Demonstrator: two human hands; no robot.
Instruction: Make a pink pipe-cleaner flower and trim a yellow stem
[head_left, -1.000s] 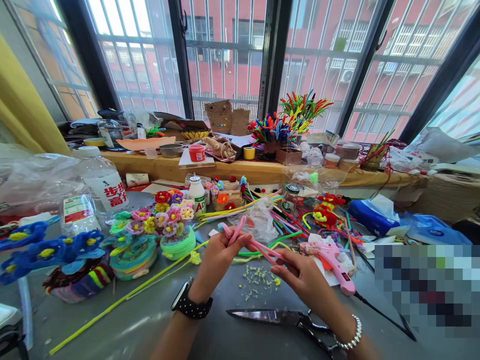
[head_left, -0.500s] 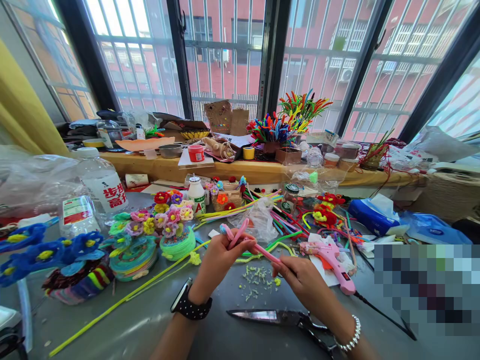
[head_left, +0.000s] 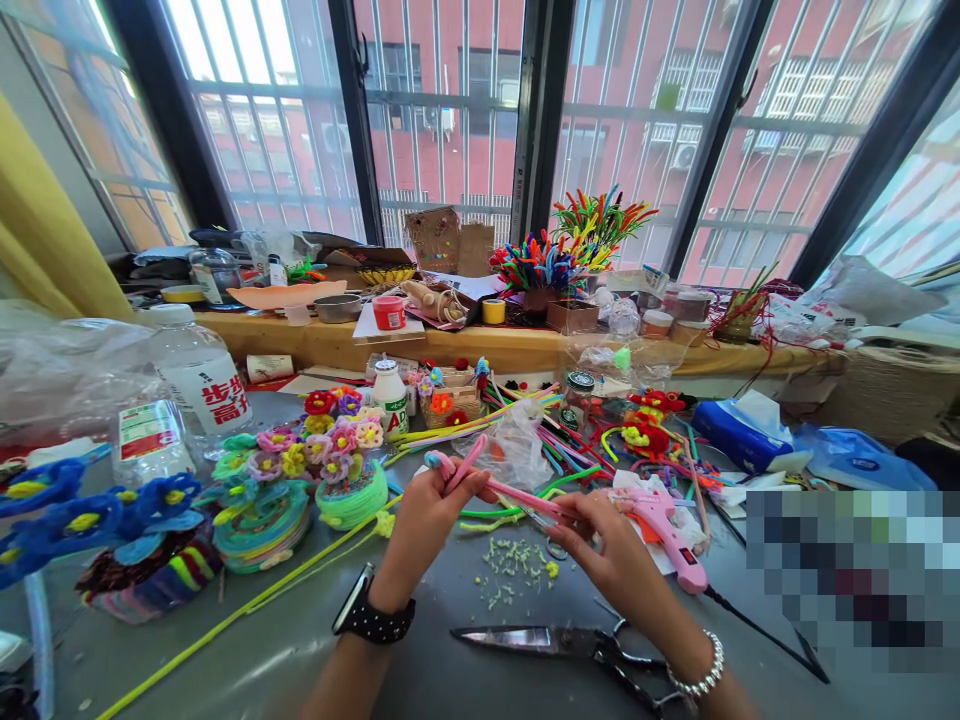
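Observation:
Pink pipe cleaners (head_left: pixel 525 494) stretch between my two hands over the middle of the table. My left hand (head_left: pixel 435 500) pinches them near a bent loop, and a bit of blue shows by its knuckles. My right hand (head_left: pixel 600 535) closes thumb and fingers on the other end. Below lie large scissors (head_left: pixel 540 640), their blades pointing left and the handles partly behind my right wrist. Pale yellow-green fluff scraps (head_left: pixel 514 565) are scattered between my hands. A pink glue gun (head_left: pixel 660 525) rests right of my right hand.
Pipe-cleaner flower pots (head_left: pixel 349 490) and a blue flower piece (head_left: pixel 142 560) stand at the left. A long yellow stem (head_left: pixel 225 625) crosses the left tabletop. Behind are plastic bottles (head_left: pixel 199 370), a white bottle (head_left: pixel 390 400), loose pipe cleaners (head_left: pixel 555 455) and a tissue pack (head_left: pixel 739 435).
My right hand has shifted slightly up and right along the pink pipe cleaners, its fingers less tightly curled. My left hand keeps its pinch. The whole view has moved a little.

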